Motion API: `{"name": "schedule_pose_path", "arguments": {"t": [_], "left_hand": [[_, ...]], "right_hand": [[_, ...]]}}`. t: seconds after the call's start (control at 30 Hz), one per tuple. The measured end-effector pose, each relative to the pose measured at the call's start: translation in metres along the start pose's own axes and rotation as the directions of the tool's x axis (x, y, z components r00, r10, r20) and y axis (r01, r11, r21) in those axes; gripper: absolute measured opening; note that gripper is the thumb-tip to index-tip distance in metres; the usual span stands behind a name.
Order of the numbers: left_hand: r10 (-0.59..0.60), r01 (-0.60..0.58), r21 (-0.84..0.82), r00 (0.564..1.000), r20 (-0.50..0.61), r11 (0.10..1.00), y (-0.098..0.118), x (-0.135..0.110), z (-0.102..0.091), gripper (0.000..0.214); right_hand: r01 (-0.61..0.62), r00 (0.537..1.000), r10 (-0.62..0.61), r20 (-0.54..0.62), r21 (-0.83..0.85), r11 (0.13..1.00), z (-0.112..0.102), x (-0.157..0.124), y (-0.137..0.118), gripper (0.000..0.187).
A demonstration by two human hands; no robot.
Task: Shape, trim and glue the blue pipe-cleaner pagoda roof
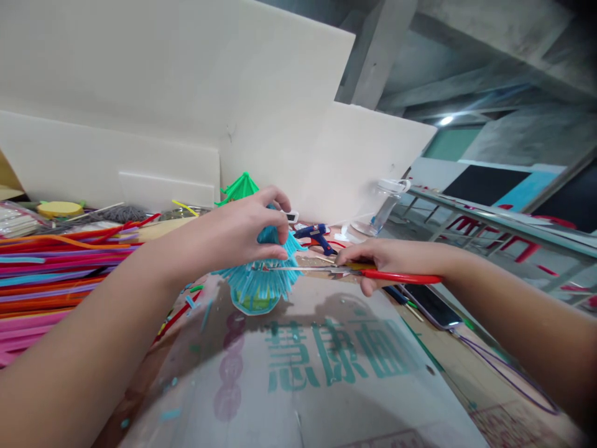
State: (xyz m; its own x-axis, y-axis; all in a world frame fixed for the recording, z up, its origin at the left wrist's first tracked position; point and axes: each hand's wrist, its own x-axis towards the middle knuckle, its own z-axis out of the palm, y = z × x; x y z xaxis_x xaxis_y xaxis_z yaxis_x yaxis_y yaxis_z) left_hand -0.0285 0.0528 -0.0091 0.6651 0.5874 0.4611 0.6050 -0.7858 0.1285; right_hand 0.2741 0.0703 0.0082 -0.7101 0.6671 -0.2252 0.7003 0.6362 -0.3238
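Observation:
My left hand is closed round the top of a light-blue tiered ornament made of straw pieces, which stands on a sheet of cardboard printed with green characters. My right hand grips red-handled scissors. Their blades point left and reach into the ornament's fringe just under my left fingers. Small blue straw offcuts lie on the cardboard near the ornament's left side.
A thick pile of coloured straws lies at the left. A green straw ornament, a blue glue gun and a clear plastic jug stand behind. White boards wall the back. A phone lies at the right.

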Motion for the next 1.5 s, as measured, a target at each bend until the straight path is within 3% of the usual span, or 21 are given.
{"name": "schedule_pose_path", "arguments": {"t": [0.1, 0.37, 0.93, 1.23, 1.5], "left_hand": [[-0.009, 0.009, 0.007, 1.0, 0.002, 1.0, 0.001, 0.0, -0.001, 0.016], [0.017, -0.017, -0.002, 1.0, -0.005, 1.0, 0.001, 0.0, -0.001, 0.016], [0.017, -0.017, -0.002, 1.0, -0.019, 1.0, -0.002, 0.001, 0.002, 0.018], [0.024, -0.025, -0.011, 0.999, -0.028, 1.0, -0.002, 0.001, 0.002, 0.015], [0.012, -0.012, -0.014, 1.0, -0.019, 1.0, -0.001, 0.001, 0.002, 0.013]], "right_hand": [[0.0, 0.998, 0.001, 0.058, -0.004, 1.0, -0.001, 0.002, -0.002, 0.044], [0.003, 1.0, -0.003, 0.027, 0.006, 1.0, -0.001, 0.004, -0.01, 0.034], [-0.082, 0.995, 0.083, 0.052, -0.016, 0.996, -0.001, 0.006, -0.014, 0.038], [0.06, 0.997, -0.06, 0.058, 0.004, 0.998, 0.001, 0.007, -0.01, 0.04], [0.013, 0.998, -0.016, 0.054, 0.048, 0.999, 0.003, 0.009, -0.012, 0.037]]}}
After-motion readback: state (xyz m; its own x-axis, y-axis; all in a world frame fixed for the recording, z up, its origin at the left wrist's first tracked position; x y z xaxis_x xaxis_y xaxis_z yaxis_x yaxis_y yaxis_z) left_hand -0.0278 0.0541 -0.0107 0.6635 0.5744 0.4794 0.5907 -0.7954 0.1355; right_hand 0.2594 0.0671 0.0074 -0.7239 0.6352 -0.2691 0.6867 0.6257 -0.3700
